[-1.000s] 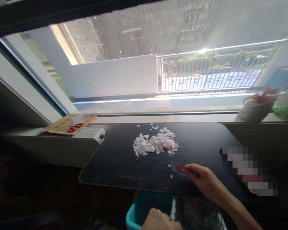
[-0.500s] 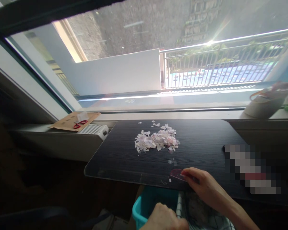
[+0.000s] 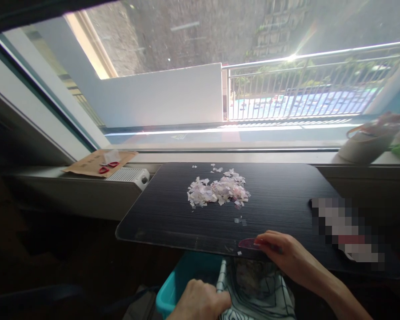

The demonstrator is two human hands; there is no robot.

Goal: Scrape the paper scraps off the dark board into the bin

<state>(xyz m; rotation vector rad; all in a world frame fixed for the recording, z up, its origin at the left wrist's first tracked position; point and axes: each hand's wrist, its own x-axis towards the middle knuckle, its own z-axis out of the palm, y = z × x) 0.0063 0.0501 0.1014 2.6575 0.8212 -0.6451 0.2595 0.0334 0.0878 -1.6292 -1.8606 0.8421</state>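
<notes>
**Paper scraps at a window-side tabletop**

Nearest the camera, the left hand [image 3: 200, 304] grips the rim of a teal bin [image 3: 173, 291] lined with a white bag [image 3: 256, 298] with dark lines, fingers curled over the edge where bin and bag meet, just below the near edge of the tabletop [image 3: 173, 218]. Above it, the right hand [image 3: 288, 258] rests on the near edge of the dark tabletop, its fingers pressed together and laid flat on a small pink card [image 3: 248, 243], which lies at the very edge above the bag's open mouth. A few stray scraps [image 3: 239, 220] sit just behind the card, and one or two more lie beside it at the edge. A pile of white and pink paper bits [image 3: 218, 193] lies toward the far middle of the tabletop, well apart from both hands. At the right edge sits a blurred-out item that cannot be made out. Beyond the far left corner, on the sill, a white ribbed box [image 3: 128, 175] lies beside a brown envelope [image 3: 98, 162] carrying what appear to be red-handled scissors [image 3: 107, 167]. At the sill's far right stands a pale basket [image 3: 362, 144] against the window [image 3: 200, 80].
</notes>
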